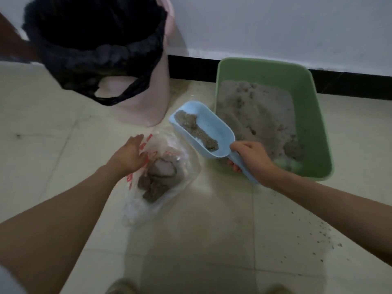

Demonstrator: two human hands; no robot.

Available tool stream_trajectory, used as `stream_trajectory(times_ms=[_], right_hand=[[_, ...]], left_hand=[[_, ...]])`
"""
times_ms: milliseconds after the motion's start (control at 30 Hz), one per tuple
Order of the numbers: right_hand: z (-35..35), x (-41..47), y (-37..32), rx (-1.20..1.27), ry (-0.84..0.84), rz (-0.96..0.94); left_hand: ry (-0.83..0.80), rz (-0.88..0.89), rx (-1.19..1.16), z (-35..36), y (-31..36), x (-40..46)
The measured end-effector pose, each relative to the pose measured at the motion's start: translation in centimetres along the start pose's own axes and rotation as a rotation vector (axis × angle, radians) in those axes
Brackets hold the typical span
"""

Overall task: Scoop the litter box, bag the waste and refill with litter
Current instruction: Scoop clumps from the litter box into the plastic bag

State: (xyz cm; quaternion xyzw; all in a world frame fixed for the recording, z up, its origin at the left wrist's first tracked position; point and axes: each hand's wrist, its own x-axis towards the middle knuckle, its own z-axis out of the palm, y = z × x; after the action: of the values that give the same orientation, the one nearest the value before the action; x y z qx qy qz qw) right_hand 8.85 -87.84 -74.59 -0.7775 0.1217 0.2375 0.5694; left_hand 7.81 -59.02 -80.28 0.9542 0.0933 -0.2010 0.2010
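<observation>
Holding a strip of grey clumped litter (196, 130), the pale blue scoop (201, 129) hangs tilted between the litter box and the waste bag, its open mouth toward the bin and its handle running down to the right. The right hand (251, 159) grips that handle, fingers (234, 166) curled under it and thumb lying along the top near the scoop's bowl. Just behind it the green litter box (318, 124) sits on the floor against the wall, with uneven grey litter spread across its bottom and a darker lump near the front right corner. To the left of the scoop, a clear plastic bag (161, 172) with red print lies crumpled on the tiled floor (212, 230), with grey clumps and a pale wad inside. The left hand (129, 154) is at the bag's upper left edge, fingers fairly straight and spread; whether it pinches the plastic cannot be told. Behind, a pink bin (146, 102) lined with a black bag (95, 49) stands by the wall. Dark grains are scattered on the floor at lower right.
</observation>
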Motion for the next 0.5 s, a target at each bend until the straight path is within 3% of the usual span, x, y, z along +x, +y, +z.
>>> stream_trajectory(times_ms=[100, 267, 400, 500], right_hand=[[1.7, -1.0, 0.5, -0.086, -0.091, 0.025], [4.1, -1.7, 0.0, -0.492, -0.206, -0.004], [6.0, -2.4, -2.2, -1.137, -0.153, -0.293], [6.6, -2.8, -3.4, -1.41, -0.087, -0.482]], left_hand=[[-0.147, -0.165, 0.022, 0.3, -2.8, -1.5], [-0.168, -0.237, 0.032, 0.3, -4.6, -2.8], [-0.115, -0.222, -0.062, 0.4, -3.3, -2.7], [-0.059, -0.272, -0.25, 0.6, -2.1, -2.3]])
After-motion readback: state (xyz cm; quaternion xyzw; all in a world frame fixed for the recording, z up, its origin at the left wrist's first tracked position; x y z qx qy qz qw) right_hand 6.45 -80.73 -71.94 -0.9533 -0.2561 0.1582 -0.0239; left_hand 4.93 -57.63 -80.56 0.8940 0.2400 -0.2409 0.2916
